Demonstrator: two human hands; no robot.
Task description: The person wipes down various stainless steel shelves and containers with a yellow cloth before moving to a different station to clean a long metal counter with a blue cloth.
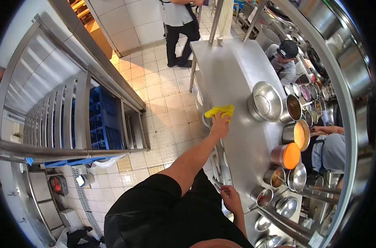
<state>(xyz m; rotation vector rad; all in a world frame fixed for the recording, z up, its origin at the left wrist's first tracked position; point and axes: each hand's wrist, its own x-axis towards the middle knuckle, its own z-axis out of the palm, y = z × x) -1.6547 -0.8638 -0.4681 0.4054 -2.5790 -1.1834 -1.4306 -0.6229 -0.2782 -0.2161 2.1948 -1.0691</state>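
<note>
My left hand (221, 126) reaches forward over the near edge of a long steel table (237, 87). Its fingers are closed on a bright yellow cloth (219, 110), bunched and pressed at the edge of the tabletop. Lower down, my right hand (231, 199) hangs beside the same table edge, near a cooking pot (262, 196). The fingers of this hand are loosely bent, with nothing seen in them. Stacked steel bowls (265, 101) sit on the table to the right of the cloth.
Along the table's far side stand a container of orange liquid (285, 156), a pot of yellow liquid (299, 135) and several pans. Two people work beyond it; another person (178, 25) stands on the tiled floor. A slatted steel rack (82, 111) with blue crates (101, 120) is at left.
</note>
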